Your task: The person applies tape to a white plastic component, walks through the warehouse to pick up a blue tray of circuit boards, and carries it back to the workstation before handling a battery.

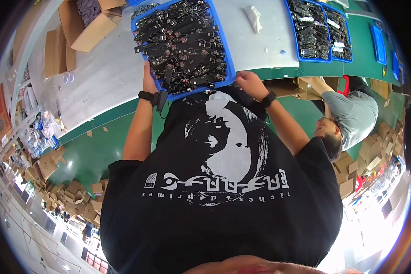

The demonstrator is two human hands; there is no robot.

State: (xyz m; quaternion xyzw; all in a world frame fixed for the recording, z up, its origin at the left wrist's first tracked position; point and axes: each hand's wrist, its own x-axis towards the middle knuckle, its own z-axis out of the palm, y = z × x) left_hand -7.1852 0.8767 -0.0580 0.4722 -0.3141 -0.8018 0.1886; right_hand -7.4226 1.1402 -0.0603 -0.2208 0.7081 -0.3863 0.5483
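Right in front of me is a blue plastic tray [230, 64], heaped with small black electronic parts [187, 41] that have short wires and red bits. Its near end reaches over the table edge, close to my shirt. My left hand [149, 81] is closed on the tray's left side near the front corner, its fingers partly hidden by the wall. At the front right corner, my right hand [252, 86] has its fingers curled in against the rim. Both wrists carry black bands.
Two more blue trays [301, 57] of black parts stand on the green table surface at right. A crumpled white wrapper [253, 19] lies between. Open cardboard boxes [93, 34] are at far left. A co-worker in a grey shirt [354, 114] is at the right.
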